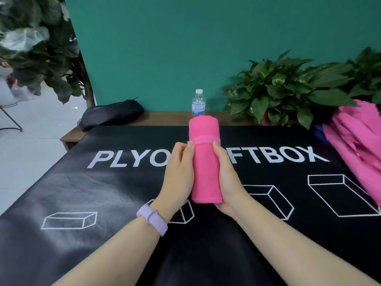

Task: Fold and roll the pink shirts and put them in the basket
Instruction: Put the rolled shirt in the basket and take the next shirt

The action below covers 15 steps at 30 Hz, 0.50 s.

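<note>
Only readable text is the big white lettering on the black leather-look mat covering the table, running from 9 to 3 o'clock: "PLYO", then "FTBOX", with the middle letters hidden behind the rolled pink shirt. The clear plastic water bottle at 12 o'clock has a label, too small to read.

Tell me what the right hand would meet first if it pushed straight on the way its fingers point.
Probably the water bottle at the table's back edge. The right hand, gripping the rolled pink shirt, points straight away; depth is unclear.
</note>
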Tool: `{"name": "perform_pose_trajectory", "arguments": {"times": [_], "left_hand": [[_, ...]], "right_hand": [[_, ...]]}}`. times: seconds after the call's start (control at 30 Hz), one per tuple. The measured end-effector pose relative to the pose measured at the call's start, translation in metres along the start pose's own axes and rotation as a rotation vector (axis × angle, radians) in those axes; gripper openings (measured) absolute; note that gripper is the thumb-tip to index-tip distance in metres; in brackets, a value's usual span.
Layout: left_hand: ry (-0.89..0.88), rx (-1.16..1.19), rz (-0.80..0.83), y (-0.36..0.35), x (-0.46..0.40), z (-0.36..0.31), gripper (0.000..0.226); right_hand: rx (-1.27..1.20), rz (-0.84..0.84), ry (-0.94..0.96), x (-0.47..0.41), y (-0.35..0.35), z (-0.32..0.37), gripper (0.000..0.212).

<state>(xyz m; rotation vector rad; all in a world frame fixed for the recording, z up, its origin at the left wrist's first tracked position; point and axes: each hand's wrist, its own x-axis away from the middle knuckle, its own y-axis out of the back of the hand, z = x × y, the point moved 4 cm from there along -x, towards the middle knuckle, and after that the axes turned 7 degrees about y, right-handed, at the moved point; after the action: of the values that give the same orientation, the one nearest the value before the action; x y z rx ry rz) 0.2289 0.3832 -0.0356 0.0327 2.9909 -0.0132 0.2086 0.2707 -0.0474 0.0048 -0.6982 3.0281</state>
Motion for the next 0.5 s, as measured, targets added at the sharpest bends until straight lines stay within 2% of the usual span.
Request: {"name": "perform_pose_trajectory", "arguments": {"times": [0.23, 0.27, 0.37, 0.5], "left_hand": [[0.011, -0.072, 0.000, -0.004, 0.006, 0.011, 0.035], [-0.008, -0.073, 0.021, -0.004, 0.008, 0.012, 0.036], [-0.052, -0.068, 0.070, -0.004, 0.014, 0.010, 0.042], [0.030, -0.099, 0.049, -0.005, 0.023, 0.003, 0.030]], "right_hand": [[0.144, -0.062, 0.062, -0.003, -0.001, -0.001, 0.031], [0.170, -0.071, 0.083, -0.002, -0.002, -0.002, 0.031], [0.232, -0.134, 0.160, 0.002, -0.003, -0.001, 0.048], [0.349, -0.297, 0.181, 0.022, -0.006, 0.002, 0.048]]}}
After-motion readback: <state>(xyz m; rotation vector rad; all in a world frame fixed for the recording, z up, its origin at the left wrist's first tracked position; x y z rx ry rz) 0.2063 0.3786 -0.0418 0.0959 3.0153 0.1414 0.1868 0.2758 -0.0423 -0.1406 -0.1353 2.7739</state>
